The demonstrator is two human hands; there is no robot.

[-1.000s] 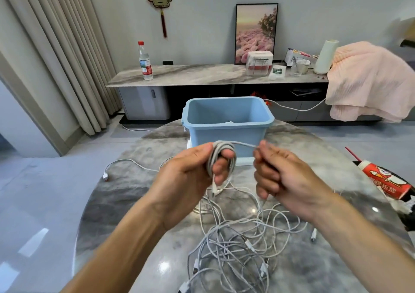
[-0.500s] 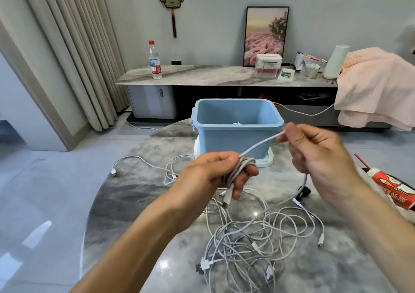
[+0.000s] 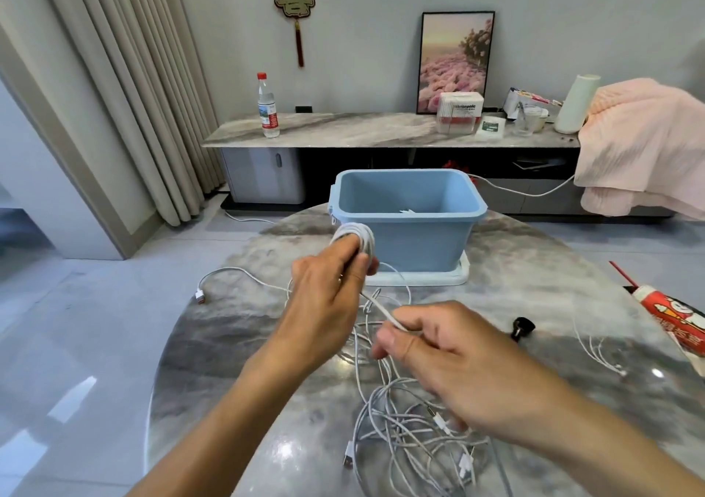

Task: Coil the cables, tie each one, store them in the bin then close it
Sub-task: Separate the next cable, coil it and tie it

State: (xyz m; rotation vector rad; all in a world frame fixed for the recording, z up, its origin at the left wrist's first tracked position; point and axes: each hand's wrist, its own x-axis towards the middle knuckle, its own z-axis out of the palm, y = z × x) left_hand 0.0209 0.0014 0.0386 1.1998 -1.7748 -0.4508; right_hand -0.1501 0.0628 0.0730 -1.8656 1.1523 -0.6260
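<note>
Over marble table (image 3: 244, 325), left hand (image 3: 328, 287) grips coiled cable (image 3: 353, 239); right hand (image 3: 454, 359) apparently pinches its tail.

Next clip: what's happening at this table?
A person is winding a white cable. The left hand holds the coil while the right hand pinches its loose end. A tangle of cables lies on the table. The blue bin stands open on what looks like its lid.

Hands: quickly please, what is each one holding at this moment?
Left hand: closed, holds the coiled white cable.
Right hand: closed, pinches the loose tail of the cable.
</note>
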